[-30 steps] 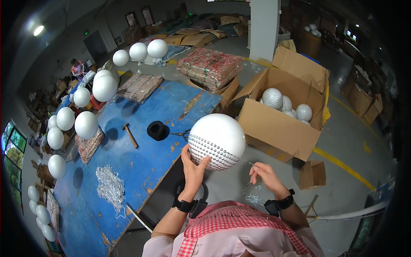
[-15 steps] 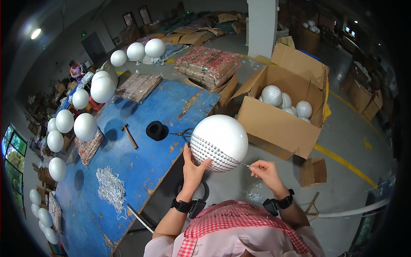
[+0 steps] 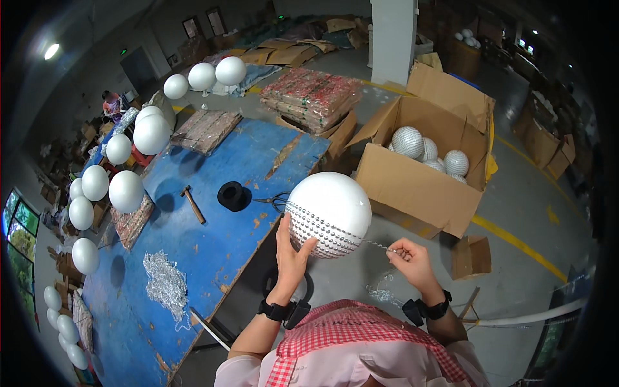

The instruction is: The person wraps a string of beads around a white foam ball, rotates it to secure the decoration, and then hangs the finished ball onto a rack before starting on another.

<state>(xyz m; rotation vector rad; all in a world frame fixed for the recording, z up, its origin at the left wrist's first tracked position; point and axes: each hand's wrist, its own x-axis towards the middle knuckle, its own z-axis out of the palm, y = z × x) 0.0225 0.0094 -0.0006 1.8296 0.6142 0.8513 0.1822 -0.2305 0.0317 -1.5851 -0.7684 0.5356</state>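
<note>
A large glossy white ball (image 3: pixel 336 197) is in front of me at the table's edge, its lower half wrapped in rows of silver beads. My left hand (image 3: pixel 293 257) grips its left side, with the thumb across the beaded rows and the fingers up along the side. To the right of the ball, my right hand (image 3: pixel 412 261) pinches a silver bead string (image 3: pixel 379 246), which stretches from the beaded band to the fingertips. More loose string hangs below that hand. The underside of the ball is hidden.
The worn blue table (image 3: pixel 248 161) holds scissors (image 3: pixel 274 200), a black spool-like object (image 3: pixel 233 196), a hammer (image 3: pixel 193 205) and a heap of silver bead strings (image 3: pixel 165 284). Plain white balls (image 3: pixel 126 191) stand along its far side. A cardboard box (image 3: pixel 412 193) at right contains beaded balls (image 3: pixel 408 142).
My right hand has moved right, away from the ball, and a longer stretch of bead string now shows between them. My left hand keeps its grip on the ball.
</note>
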